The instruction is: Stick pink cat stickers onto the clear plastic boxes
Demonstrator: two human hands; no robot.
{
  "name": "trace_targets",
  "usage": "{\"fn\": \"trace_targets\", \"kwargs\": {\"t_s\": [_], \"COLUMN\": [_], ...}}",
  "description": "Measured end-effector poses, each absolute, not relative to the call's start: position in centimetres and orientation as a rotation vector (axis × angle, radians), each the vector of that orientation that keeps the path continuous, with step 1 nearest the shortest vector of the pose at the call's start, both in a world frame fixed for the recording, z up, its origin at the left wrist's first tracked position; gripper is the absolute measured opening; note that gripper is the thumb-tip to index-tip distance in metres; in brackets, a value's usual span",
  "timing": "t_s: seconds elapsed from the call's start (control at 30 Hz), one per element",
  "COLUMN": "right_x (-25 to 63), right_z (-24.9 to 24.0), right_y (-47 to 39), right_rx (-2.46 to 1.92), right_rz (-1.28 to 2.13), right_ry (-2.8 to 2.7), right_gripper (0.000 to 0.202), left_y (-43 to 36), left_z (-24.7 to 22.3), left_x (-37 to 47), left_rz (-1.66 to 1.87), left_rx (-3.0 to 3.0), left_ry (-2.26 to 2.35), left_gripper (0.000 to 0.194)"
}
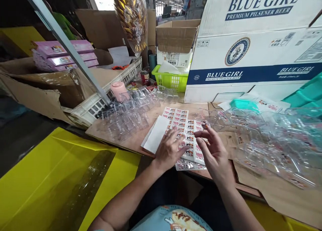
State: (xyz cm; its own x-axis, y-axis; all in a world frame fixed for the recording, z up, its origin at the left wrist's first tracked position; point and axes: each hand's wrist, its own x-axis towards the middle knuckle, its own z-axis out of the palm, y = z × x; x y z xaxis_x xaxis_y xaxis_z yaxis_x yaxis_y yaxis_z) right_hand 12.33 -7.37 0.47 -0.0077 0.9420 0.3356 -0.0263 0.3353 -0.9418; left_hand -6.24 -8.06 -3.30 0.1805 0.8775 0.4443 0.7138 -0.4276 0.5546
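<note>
Sticker sheets (190, 132) under left hand (169, 149)

Forearms (133, 194) forward | left hand (170, 146) palm down, fingers spread | right hand (215, 152) sideways, fingers bent toward thumb

On the table (153, 113), the sheets (181, 115) lie in the middle, between the left trays (136, 107) and the right trays (271, 154). Behind them, the basket (172, 81) stands left of the carton (261, 53).
</note>
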Motion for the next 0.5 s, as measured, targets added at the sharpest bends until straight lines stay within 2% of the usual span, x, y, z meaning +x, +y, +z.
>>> {"fn": "trace_targets", "kwargs": {"t_s": [0.07,0.13,0.17,0.23,0.33,0.43,0.5], "right_x": [12.6,13.1,13.2,13.0,12.1,11.7,11.9], "right_z": [0.7,1.0,1.1,1.4,1.9,2.8,3.5], "right_y": [-7.5,-7.5,-7.5,-7.6,-8.2,-8.8,-8.9], "right_rx": [-0.923,-0.951,-0.96,-0.954,-0.9,-0.863,-0.852], "right_rz": [0.947,0.885,0.862,0.865,0.89,0.652,0.456], "right_ry": [-1.356,-1.328,-1.317,-1.327,-1.38,-1.334,-1.312], "right_gripper": [0.057,0.055,0.054,0.054,0.057,0.057,0.06], "left_y": [-8.3,-8.5,-8.6,-8.6,-8.4,-7.8,-7.0], "left_z": [-3.0,-3.3,-3.7,-4.4,-3.8,-1.7,-0.7], "left_x": [-7.1,-8.2,-8.6,-8.5,-6.8,-4.9,-4.3], "left_rz": [1.177,1.122,1.067,0.998,1.111,1.307,1.361], "left_rx": [2.164,2.031,1.996,1.985,1.886,1.61,1.561], "left_ry": [1.796,2.012,2.025,1.904,1.59,1.183,1.069], "left_gripper": [0.067,0.082,0.081,0.064,0.048,0.043,0.043]}}
